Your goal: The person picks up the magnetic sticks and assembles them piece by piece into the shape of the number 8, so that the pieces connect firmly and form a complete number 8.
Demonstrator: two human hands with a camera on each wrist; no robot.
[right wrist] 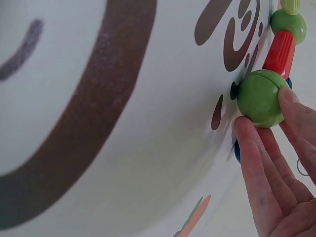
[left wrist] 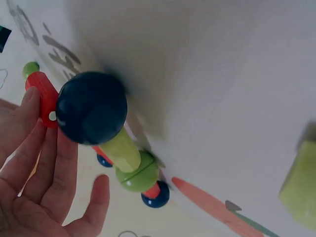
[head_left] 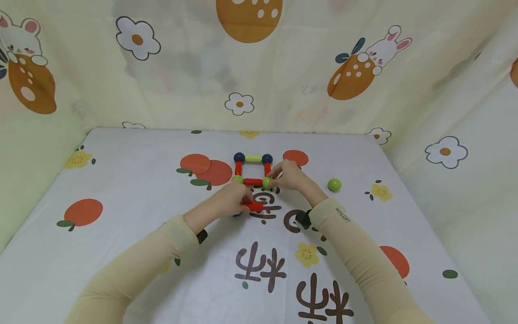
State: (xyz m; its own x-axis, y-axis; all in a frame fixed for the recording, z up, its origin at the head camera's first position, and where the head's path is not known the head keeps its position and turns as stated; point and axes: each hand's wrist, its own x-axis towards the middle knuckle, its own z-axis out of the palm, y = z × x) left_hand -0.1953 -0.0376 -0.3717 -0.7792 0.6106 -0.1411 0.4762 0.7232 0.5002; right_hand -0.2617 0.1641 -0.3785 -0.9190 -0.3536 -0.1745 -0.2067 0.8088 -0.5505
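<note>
A square of magnetic sticks and balls lies on the table. Two navy balls (head_left: pixel 239 157) and a yellow-green stick (head_left: pixel 253 159) form its far side; red sticks (head_left: pixel 252 182) form the others. Green balls mark the near corners. My right hand (head_left: pixel 288 175) pinches the near-right green ball (right wrist: pixel 261 98) between thumb and fingers. With thumb and fingertips, my left hand (head_left: pixel 228 199) holds a loose-ended red stick (head_left: pixel 255 207), its other end at a navy ball (left wrist: pixel 91 107). From that ball a yellow-green stick (left wrist: pixel 121 150) runs to a green ball (left wrist: pixel 138 173).
A separate green ball (head_left: pixel 334 184) lies right of my right hand. At the right edge of the left wrist view is a yellow-green piece (left wrist: pixel 300 187), partly cut off. A printed cloth (head_left: pixel 121 252) covers the table, and a curtain (head_left: pixel 182 81) hangs behind it.
</note>
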